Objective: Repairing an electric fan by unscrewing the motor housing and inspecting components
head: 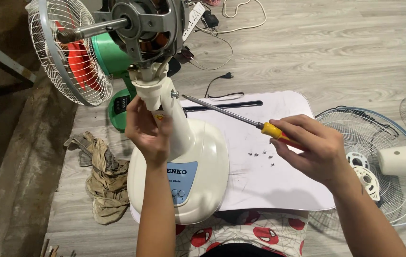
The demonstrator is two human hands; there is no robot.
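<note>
A cream table fan (pixel 198 157) stands on a white lap desk (pixel 279 185), its bare motor (pixel 143 24) and shaft exposed at the top. My left hand (pixel 146 131) grips the fan's neck just under the motor. My right hand (pixel 310 147) holds a screwdriver (pixel 231 114) with a yellow and red handle. Its long shaft points left, the tip close to a screw (pixel 174 94) on the neck joint. Several small screws (pixel 262 155) lie loose on the desk below the screwdriver.
A green fan (pixel 110 57) with a white wire guard (pixel 62 52) stands behind. A rag (pixel 103 181) lies at the left. Fan guards (pixel 379 157) and a cream housing part (pixel 405 160) rest at the right. A power strip and cables (pixel 212 28) lie on the wooden floor.
</note>
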